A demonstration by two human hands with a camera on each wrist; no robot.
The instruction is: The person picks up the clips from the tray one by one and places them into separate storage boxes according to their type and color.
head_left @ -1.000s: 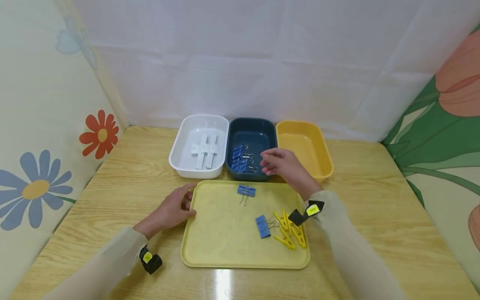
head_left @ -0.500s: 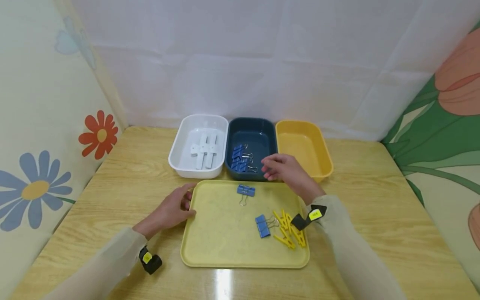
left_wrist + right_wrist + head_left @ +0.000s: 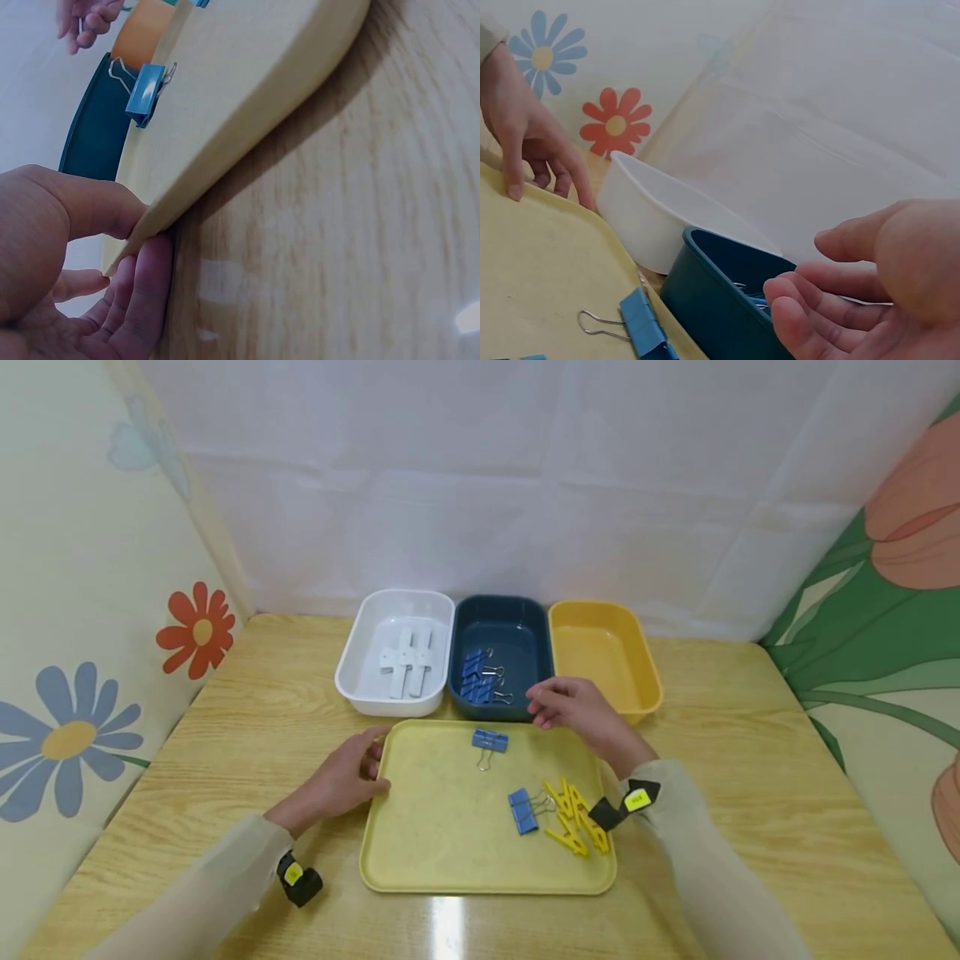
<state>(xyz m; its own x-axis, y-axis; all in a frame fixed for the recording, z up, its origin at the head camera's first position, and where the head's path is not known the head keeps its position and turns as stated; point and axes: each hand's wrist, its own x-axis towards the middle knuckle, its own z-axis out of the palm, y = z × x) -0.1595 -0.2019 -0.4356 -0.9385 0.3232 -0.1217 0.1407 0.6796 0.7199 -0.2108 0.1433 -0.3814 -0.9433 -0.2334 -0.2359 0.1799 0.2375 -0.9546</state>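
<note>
On the table [image 3: 750, 735], a yellow tray [image 3: 442, 827] bears two blue binder clips [image 3: 490, 741]; the left hand [image 3: 343, 781] pinches the tray's left rim. Near the navy bin [image 3: 519, 647], the right hand [image 3: 576, 708] hangs relaxed, holding nothing.

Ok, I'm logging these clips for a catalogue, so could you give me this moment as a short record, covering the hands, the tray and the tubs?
left hand: pinches the left edge of the tray
right hand: near the dark blue tub, fingers loosely bent, holding nothing visible
tray: two blue binder clips and a cluster of yellow pegs
dark blue tub: overlapping blue binder clips
white tub: white pieces, exact kind unclear
yellow tub: right of the dark blue tub
</note>
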